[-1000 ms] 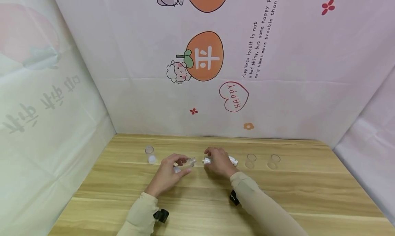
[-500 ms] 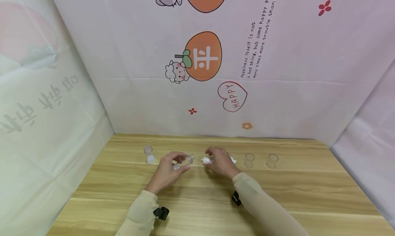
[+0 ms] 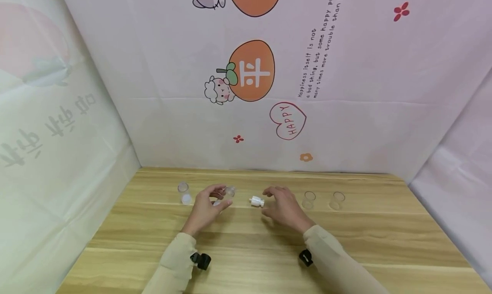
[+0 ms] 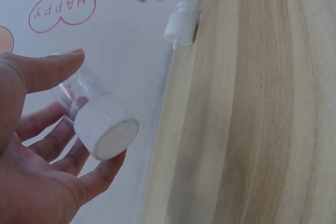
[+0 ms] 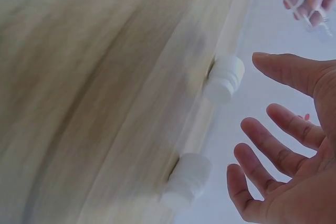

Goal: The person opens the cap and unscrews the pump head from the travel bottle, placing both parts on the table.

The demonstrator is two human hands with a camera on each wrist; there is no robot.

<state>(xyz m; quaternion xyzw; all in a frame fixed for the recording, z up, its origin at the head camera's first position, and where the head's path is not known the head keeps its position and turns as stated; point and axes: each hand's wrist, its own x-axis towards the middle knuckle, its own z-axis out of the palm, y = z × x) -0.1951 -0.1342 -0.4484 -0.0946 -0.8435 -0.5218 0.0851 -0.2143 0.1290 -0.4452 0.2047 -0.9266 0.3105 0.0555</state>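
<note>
My left hand [image 3: 205, 206] holds a small clear bottle [image 3: 229, 192], its neck tilted up and away. In the left wrist view the bottle's white base [image 4: 107, 128] faces the camera, with thumb and fingers around it. To the right, my right hand [image 3: 286, 206] hovers with spread, loosely bent fingers and nothing between them. Just off its fingertips a white pump head [image 3: 256, 201] lies on its side on the table. A second white pump head [image 5: 186, 180] lies near the hand in the right wrist view; the hand hides it in the head view.
Another clear bottle with a white base [image 3: 186, 199] stands at the left. Two clear cup-like caps, a nearer one [image 3: 308, 200] and a farther one [image 3: 337, 201], stand to the right. The wooden table [image 3: 246, 260] meets a printed cloth wall [image 3: 184, 136] behind.
My right hand has drawn back to the right from the white pump head, which stays on the table. My left hand has shifted slightly left, tipping the bottle's neck up.
</note>
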